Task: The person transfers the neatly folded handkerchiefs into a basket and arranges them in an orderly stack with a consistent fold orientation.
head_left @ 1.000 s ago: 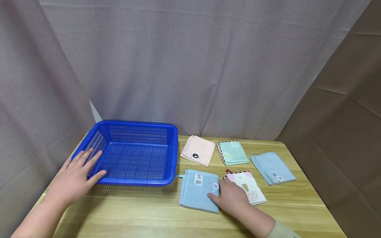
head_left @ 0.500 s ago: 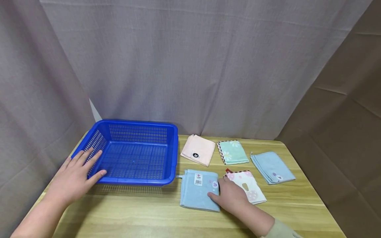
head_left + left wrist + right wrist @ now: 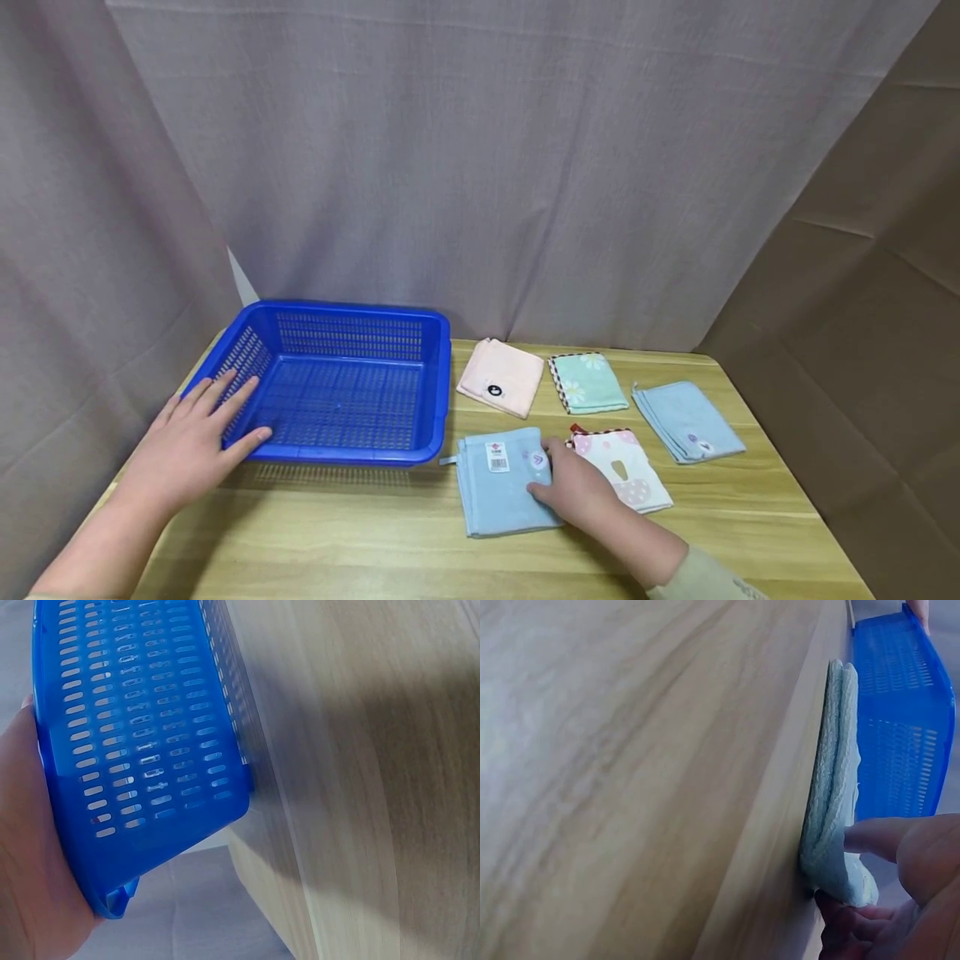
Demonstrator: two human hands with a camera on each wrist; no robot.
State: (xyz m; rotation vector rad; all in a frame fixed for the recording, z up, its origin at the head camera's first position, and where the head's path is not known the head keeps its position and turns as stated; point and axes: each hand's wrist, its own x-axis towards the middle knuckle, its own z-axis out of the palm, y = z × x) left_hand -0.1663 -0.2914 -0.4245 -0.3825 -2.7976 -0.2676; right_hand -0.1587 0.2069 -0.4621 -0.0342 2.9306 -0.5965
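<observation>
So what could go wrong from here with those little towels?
The right hand pinches the labelled blue towel by one edge, so its folded layers might fall open if lifted. The white patterned towel lies right beside that hand and could get nudged. The left hand rests on the blue basket, so leaning on it might tip or shift it.

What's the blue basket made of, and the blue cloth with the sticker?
The basket looks like hard plastic: smooth, a bit shiny, with neat slots through its walls. The cloth seems soft fabric, perhaps cotton toweling; its folded edges look thick and fuzzy up close.
</observation>
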